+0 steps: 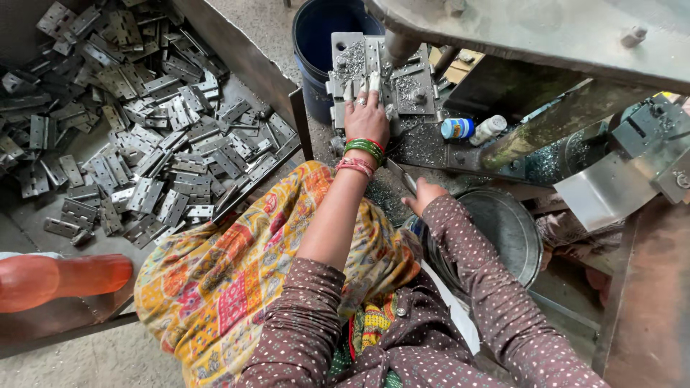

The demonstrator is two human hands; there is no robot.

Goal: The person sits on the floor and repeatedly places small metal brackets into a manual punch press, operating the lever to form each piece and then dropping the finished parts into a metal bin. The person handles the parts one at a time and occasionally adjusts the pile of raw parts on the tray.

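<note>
**A:** While your left hand (366, 118) lies flat on the metal jig plate (381, 72) under the press column (397, 47), what does it count as holding?

**B:** Item one: left hand, fingers stretched forward and pressing down on the plate; grip released, nothing closed in it. Green and red bangles (363, 154) on that wrist. The plate is strewn with bright metal shavings and sits just ahead of you, beside the blue bucket (320, 43).

**A:** And your right hand (422, 195)?

**B:** Item two: right hand, low and near your lap, at the rim of the round steel pan (507, 230). A thin metal strip (406, 179) sticks up from it toward the plate; your fingers are curled, but I cannot tell whether the grip is truly closed on that strip.

**A:** What lies around you?

**B:** Item three: a large heap of grey steel hinges (136, 136), spread loose in a shallow tray (237, 47) on your left, well apart from both hands. Item four: a small bottle with a blue band (457, 128) and a pale one (489, 128), lying side by side right of the plate. Item five: an orange bottle (57, 280) at the left edge. Item six: a yellow patterned cloth (230, 273) across your lap.
</note>
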